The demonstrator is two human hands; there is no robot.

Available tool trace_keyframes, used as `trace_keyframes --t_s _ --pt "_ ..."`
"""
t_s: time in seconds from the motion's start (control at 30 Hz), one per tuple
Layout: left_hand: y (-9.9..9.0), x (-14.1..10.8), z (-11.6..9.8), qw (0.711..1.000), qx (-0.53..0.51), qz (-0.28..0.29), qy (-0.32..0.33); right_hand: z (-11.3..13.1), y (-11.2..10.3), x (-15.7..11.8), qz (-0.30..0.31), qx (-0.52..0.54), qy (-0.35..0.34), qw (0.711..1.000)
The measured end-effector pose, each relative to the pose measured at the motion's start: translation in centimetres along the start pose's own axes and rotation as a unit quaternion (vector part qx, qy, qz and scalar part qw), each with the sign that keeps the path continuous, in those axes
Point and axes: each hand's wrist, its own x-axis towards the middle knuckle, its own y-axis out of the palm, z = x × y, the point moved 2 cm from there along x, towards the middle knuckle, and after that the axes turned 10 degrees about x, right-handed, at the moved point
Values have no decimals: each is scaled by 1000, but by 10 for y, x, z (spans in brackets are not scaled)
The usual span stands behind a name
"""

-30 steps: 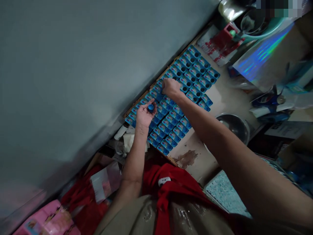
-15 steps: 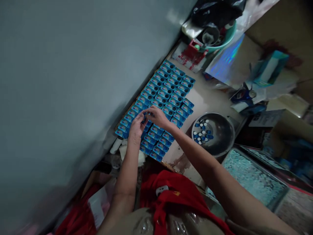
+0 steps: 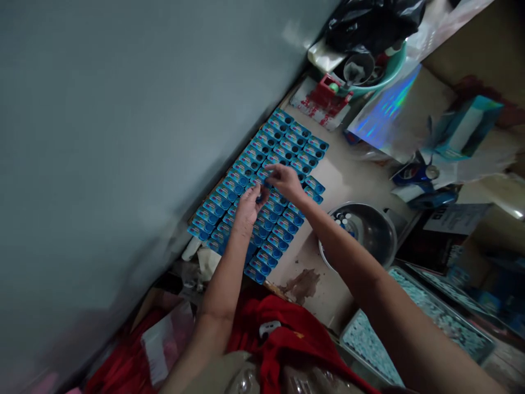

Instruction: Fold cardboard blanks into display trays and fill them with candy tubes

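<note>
Several rows of small blue printed packs cover the tabletop beside the wall. Each has a round spot at one end, dark on the far packs and blue on the near ones. My left hand is over the middle of the rows, its fingers curled together near the thumb. Just beyond it and to the right, my right hand bends down with its fingertips pinched. The two hands' fingertips nearly meet; something small and dark blue seems to be between them, too small to name. Blue and white pieces lie in a metal bowl, partly behind my right forearm.
A tray of pale turquoise bits is at the lower right. Further back are a red object, a green basin and a shiny sheet. A black box stands right of the bowl. The wall borders the left side.
Both hands have moved right across the packs, and my right hand's fingertips have lifted away slightly from the left's. The view has shifted a little; my forearm now covers part of the bowl.
</note>
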Motion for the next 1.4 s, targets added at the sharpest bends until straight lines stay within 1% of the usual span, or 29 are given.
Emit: trace_keyframes --t_s 0.07,0.1,0.13,0.2,0.3,0.4,0.5,0.57,0.6,0.63,0.67,0.73,0.77,0.83,0.87,0.93,0.97,1.03,1.1,1.2,1.27,1.33,1.4 --pt "-6 5 -13 999 -17 -5 35 1 -10 38 -56 -100 12 993" --pt "-11 8 -20 998 -26 -7 48 2 -13 56 -69 -146 18 987" --pt "-18 10 -26 998 -34 -8 54 3 -16 72 -71 -189 21 979" --pt "-31 13 -37 998 -42 -6 49 8 -16 98 -48 -259 32 964" --pt "-44 18 -45 998 -42 8 42 17 -9 118 -6 -332 56 942" --pt "-43 23 -46 998 -27 26 47 22 -5 134 12 -359 94 928" --pt "-36 27 -47 998 -28 43 47 21 -10 155 39 -365 149 918" --pt "-31 29 -48 998 -39 43 39 20 -13 164 54 -355 171 917" --pt "-30 29 -49 998 -45 39 33 21 -13 163 51 -348 166 921" --pt "-28 30 -50 998 -49 32 26 22 -12 159 41 -338 147 929" --pt "-28 30 -51 998 -52 25 21 25 -9 150 26 -327 115 938" --pt "-27 30 -51 998 -55 15 18 31 0 120 -1 -286 22 958" --pt "-28 30 -51 998 -54 12 21 34 6 101 -2 -253 -26 967" --pt "-28 30 -50 998 -47 12 31 37 21 62 35 -166 -93 981" --pt "-29 29 -49 999 -38 12 33 37 28 45 63 -119 -107 985" --pt "-29 27 -46 999 -14 20 30 34 37 20 100 -46 -105 988" --pt "-30 26 -44 999 -1 32 25 32 39 12 101 -23 -95 990" --pt "-31 21 -40 998 16 58 12 25 37 6 81 1 -74 994" --pt "-32 18 -36 997 19 76 1 18 32 7 72 23 -56 996" --pt "-31 17 -32 997 7 76 -9 11 23 10 98 76 0 992" --pt "-27 20 -31 997 -5 82 -9 10 20 14 99 95 36 990" --pt "-20 25 -31 996 -9 88 -6 13 19 21 62 64 37 995" --pt "-14 29 -32 997 -4 75 -2 17 20 35 3 -20 13 1000"
